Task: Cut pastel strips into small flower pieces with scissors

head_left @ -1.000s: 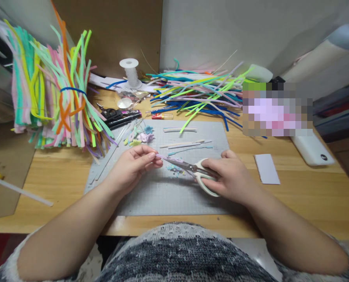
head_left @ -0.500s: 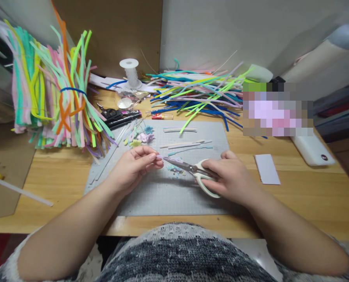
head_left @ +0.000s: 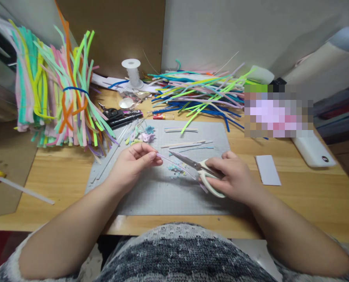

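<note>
Between the thumb and fingers of my left hand point(head_left: 141, 158) is the end of a thin lilac pipe cleaner point(head_left: 178, 166). It slants down to the right, past the scissors' blades. My right hand point(head_left: 234, 176) grips a pair of scissors with off-white handles point(head_left: 198, 166), fingers through the loops. Their blades look nearly closed and point left, above the strip. Beneath lie small blue-green fuzz clippings point(head_left: 176, 169) on a grey cutting mat point(head_left: 162, 196). Several thin trimmed strips point(head_left: 186, 146) lie behind the blades. Fuzzy flower shapes point(head_left: 143, 135) in lilac, blue and yellow lie behind my left hand.
Thick bundles of coloured pipe cleaners point(head_left: 53, 94) stand at the left. A loose pile of pipe cleaners point(head_left: 204, 92) lies at the back. Also there are a white spool point(head_left: 132, 74), black-handled scissors point(head_left: 112, 113), a white card point(head_left: 267, 170) and a long white case point(head_left: 313, 150).
The scissors' blades have come away from the lilac pipe cleaner near my left fingertips and shifted slightly right and up. More of the strip's length now shows below them.
</note>
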The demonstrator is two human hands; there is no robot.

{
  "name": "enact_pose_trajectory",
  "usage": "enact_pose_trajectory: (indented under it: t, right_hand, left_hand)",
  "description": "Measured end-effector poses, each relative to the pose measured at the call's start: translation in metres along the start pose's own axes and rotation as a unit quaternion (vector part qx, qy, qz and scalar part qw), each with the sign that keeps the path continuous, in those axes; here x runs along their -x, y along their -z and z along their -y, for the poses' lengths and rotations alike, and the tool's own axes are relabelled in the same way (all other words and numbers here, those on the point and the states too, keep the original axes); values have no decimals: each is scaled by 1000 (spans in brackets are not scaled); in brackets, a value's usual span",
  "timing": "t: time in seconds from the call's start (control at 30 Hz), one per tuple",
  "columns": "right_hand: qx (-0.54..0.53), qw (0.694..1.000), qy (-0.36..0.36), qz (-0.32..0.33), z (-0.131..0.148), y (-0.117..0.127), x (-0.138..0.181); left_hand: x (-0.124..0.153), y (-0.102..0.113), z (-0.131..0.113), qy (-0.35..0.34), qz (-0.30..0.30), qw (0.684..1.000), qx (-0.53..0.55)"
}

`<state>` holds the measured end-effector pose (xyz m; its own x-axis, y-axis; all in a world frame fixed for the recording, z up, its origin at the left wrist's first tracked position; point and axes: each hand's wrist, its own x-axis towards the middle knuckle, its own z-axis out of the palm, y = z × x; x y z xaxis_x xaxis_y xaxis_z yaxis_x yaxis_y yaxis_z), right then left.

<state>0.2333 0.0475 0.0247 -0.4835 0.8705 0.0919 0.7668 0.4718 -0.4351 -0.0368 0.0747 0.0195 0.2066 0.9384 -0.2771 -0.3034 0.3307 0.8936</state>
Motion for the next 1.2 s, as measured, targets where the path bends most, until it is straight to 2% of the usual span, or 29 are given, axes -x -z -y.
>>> enact_pose_trajectory:
  t: [0.07,0.2,0.4,0.7,1.03,1.2]
  right_hand:
    - [1,1000,-11,-26,-1,3,0]
    - [43,997,13,-55,0,9,0]
    - [71,997,15,-18,1,7,-2]
    - [120,992,22,-10,-1,0,-3]
    - [63,996,39,57,-2,0,-5]
    - [42,998,27,42,-1,2,-4]
  left_hand:
    - [0,0,-1,-13,-8,1000,-15]
    - [0,-1,-2,-39,-25,998,-44]
    - [1,3,-4,-77,-58,991,-90]
    - [-3,7,-8,-65,-52,996,-35]
    - [0,6,-9,-83,-4,995,-50]
    - [-1,8,-7,-102,-35,993,-54]
